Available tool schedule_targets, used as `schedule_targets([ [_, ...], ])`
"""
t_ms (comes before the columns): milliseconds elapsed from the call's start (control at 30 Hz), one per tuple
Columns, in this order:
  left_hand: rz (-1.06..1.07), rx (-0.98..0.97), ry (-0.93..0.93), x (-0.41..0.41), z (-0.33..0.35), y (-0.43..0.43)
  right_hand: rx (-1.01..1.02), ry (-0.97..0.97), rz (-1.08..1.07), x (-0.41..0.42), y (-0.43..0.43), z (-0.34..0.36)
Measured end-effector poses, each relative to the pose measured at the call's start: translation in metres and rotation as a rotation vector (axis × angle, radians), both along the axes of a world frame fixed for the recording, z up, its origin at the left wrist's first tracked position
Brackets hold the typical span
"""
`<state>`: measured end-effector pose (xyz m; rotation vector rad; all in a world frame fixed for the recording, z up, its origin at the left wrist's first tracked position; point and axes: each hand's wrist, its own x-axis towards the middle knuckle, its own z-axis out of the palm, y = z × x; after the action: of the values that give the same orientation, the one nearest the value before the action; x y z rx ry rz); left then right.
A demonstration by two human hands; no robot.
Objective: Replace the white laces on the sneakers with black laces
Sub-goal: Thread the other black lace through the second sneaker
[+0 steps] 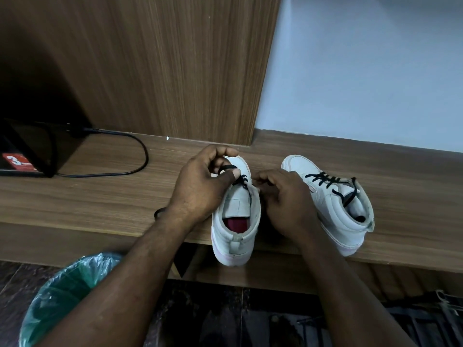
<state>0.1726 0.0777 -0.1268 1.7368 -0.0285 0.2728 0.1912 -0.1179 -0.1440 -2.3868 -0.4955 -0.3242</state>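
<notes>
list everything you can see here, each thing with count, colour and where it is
left sneaker: 1, white, on the shelf between the hands, heel over the edge
right sneaker: 1, white, on the shelf to the right
left lace: 1, black, threaded only near the left sneaker's toe
right lace: 1, black, crossed up the right sneaker
shelf: 1, brown wood, across the middle
cable: 1, black, looped on the shelf, left
box: 1, black with a red sticker, far left
bin: 1, green liner, bottom left
panel: 1, brown wood, behind the shelf
wall: 1, pale, top right
left hand: 1, pinches the left lace
right hand: 1, curled at the left sneaker's side, hold hidden
</notes>
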Motion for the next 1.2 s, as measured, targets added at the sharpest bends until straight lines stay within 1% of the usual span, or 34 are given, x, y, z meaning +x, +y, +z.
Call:
schedule_targets([
  [100,0.003,0.0,0.006,0.0,-0.001,0.0,0.03,-0.055,-0.014,-0.002,0.007,-0.001],
  [167,-0.001,0.02,0.015,-0.001,-0.001,-0.001,-0.008,-0.041,-0.035,-0.002,0.009,-0.003],
  [200,-0.006,0.039,0.02,-0.002,-0.001,-0.002,-0.072,-0.023,-0.054,-0.002,0.008,-0.005],
  [300,-0.015,0.152,0.028,-0.005,-0.004,-0.006,-0.406,0.072,-0.148,-0.004,0.002,-0.011],
  [333,-0.014,0.185,0.029,-0.006,-0.005,-0.006,-0.452,0.12,-0.166,-0.005,0.0,-0.013],
  [367,-0.012,0.2,0.03,-0.007,-0.004,-0.006,-0.445,0.158,-0.178,-0.005,0.0,-0.013],
  [433,-0.003,0.202,0.035,-0.006,-0.002,-0.004,-0.349,0.175,-0.168,-0.004,0.0,-0.011],
  [600,0.001,0.194,0.034,-0.005,0.0,-0.006,0.0,0.09,0.017,0.001,-0.005,-0.005],
  [667,0.012,0.191,0.036,-0.005,-0.001,-0.005,0.079,0.04,0.052,0.001,-0.002,-0.003],
  [733,0.015,0.172,0.055,-0.005,-0.002,-0.001,0.087,0.019,0.047,0.001,0.003,-0.003],
  [800,-0.009,0.191,0.077,-0.006,-0.003,0.0,0.042,0.012,0.02,-0.001,0.006,-0.004],
  [833,-0.028,0.229,0.083,-0.006,-0.004,0.0,-0.017,0.009,-0.003,-0.001,0.005,-0.006],
  [933,-0.05,0.381,0.079,-0.007,-0.005,-0.004,-0.318,0.056,-0.091,-0.003,-0.001,-0.008],
  [967,-0.046,0.406,0.082,-0.007,-0.005,-0.005,-0.38,0.1,-0.098,-0.003,-0.003,-0.009],
  [1000,-0.042,0.418,0.086,-0.007,-0.004,-0.005,-0.401,0.146,-0.094,-0.003,-0.004,-0.009],
  [1033,-0.04,0.423,0.09,-0.007,-0.003,-0.004,-0.388,0.181,-0.085,-0.003,-0.005,-0.008],
  [1100,-0.035,0.434,0.088,-0.007,-0.003,-0.002,-0.302,0.195,-0.058,-0.002,-0.005,-0.007],
  [1200,-0.037,0.458,0.078,-0.006,-0.002,-0.003,-0.06,0.185,-0.038,0.002,-0.006,-0.006],
])
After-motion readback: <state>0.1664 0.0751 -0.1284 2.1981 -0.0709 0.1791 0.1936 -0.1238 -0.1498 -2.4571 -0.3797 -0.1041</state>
